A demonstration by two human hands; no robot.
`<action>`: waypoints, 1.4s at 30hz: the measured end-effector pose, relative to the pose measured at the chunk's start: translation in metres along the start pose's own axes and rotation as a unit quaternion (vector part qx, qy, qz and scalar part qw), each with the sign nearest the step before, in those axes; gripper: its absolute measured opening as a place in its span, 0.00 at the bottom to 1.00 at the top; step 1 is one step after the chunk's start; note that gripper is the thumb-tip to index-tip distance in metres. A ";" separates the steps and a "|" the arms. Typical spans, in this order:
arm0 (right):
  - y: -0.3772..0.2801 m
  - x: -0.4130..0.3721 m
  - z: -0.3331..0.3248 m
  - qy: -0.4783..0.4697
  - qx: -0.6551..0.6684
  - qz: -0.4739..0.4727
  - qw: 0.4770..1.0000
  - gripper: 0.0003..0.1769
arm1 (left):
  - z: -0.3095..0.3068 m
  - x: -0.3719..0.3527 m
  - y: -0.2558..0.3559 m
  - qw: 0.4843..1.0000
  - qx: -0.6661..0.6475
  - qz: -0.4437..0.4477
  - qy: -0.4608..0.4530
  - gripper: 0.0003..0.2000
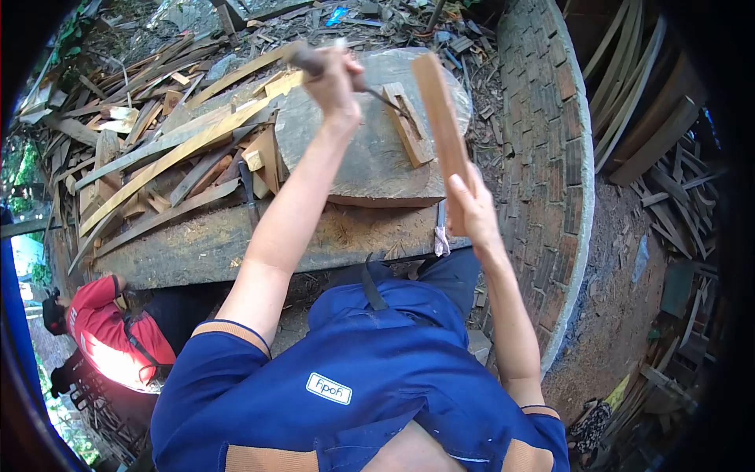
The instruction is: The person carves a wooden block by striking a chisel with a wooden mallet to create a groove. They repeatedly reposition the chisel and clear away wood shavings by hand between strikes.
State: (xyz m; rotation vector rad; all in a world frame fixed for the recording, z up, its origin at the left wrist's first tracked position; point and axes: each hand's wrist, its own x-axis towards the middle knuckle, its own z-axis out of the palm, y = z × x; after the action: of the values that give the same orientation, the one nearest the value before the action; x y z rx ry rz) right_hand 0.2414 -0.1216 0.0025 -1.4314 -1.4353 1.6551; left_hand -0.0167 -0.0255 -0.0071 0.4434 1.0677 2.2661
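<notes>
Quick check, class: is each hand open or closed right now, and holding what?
Left hand: closed around a wooden-handled, chisel-like tool.
Right hand: closed around the near end of a long wooden bar.

Light: daylight, moderate, fairly even over the round wooden block (314, 149). Glare: red shirt (106, 346), burnt to white at lower front (harshest spot of the lot); left margin, washed-out patches. Shadow: dim beneath the bench (189, 252); right side darker. Distortion: fisheye, brick wall (543, 157) strongly bowed, corners black. Sharpness: centre legible; left hand (334, 86) and tool handle (308, 61) blurred; outer edges soft.
</notes>
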 end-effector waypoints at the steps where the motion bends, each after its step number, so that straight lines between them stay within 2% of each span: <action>1: 0.012 0.000 0.003 -0.007 0.003 0.015 1.000 0.35 | -0.009 0.007 0.000 0.998 -0.022 -0.032 0.056 0.07; 2: 0.021 0.000 0.006 -0.004 0.005 0.027 1.000 0.35 | -0.024 0.015 -0.007 0.991 -0.023 -0.049 0.120 0.09; 5: 0.032 -0.004 0.010 -0.023 0.031 0.049 0.998 0.35 | -0.061 0.015 -0.016 0.983 -0.033 -0.101 0.147 0.15; 7: 0.036 -0.001 0.009 -0.022 -0.002 0.001 1.000 0.35 | -0.064 0.011 -0.008 0.987 -0.025 -0.104 0.122 0.17; 9: 0.034 -0.001 0.008 -0.020 0.003 0.015 1.000 0.35 | -0.052 0.008 -0.001 0.989 -0.016 -0.084 0.117 0.17; 11: 0.030 0.000 0.007 -0.025 0.002 0.025 0.999 0.35 | -0.033 0.008 0.012 0.999 -0.009 0.001 0.052 0.16; 13: 0.028 -0.003 0.010 -0.032 0.084 0.075 0.993 0.35 | -0.009 0.006 0.022 0.999 -0.008 0.051 0.015 0.12; 14: 0.024 -0.004 0.011 -0.043 0.129 0.102 0.985 0.35 | -0.004 0.006 0.021 0.999 -0.006 0.040 -0.013 0.11; 19: 0.022 -0.002 0.012 -0.042 0.153 0.091 0.983 0.35 | 0.017 -0.002 0.010 0.995 0.012 0.039 -0.090 0.10; 29: 0.021 -0.003 0.013 -0.048 0.160 0.103 0.981 0.34 | 0.029 -0.006 0.011 0.991 -0.019 0.058 -0.122 0.09; 33: 0.022 -0.002 0.013 -0.051 0.152 0.095 0.982 0.34 | 0.033 -0.011 0.001 0.991 0.003 0.039 -0.125 0.09; 37: 0.023 -0.003 0.013 -0.051 0.159 0.097 0.981 0.34 | 0.036 -0.016 -0.007 0.982 0.065 0.077 -0.157 0.09; 39: 0.023 -0.002 0.014 -0.051 0.159 0.091 0.982 0.34 | 0.041 -0.025 -0.009 0.968 0.106 0.118 -0.193 0.09; 41: 0.024 -0.002 0.013 -0.050 0.150 0.088 0.984 0.35 | 0.040 -0.034 -0.022 0.938 0.187 0.204 -0.208 0.08; 42: 0.022 -0.001 0.012 -0.051 0.149 0.086 0.984 0.35 | 0.044 -0.042 -0.025 0.938 0.186 0.207 -0.208 0.08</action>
State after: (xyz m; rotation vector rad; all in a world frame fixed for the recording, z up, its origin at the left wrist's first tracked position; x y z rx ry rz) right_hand 0.2359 -0.1337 -0.0191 -1.3462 -1.0812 1.9796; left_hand 0.0475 -0.0139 -0.0009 1.3507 1.2603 2.1516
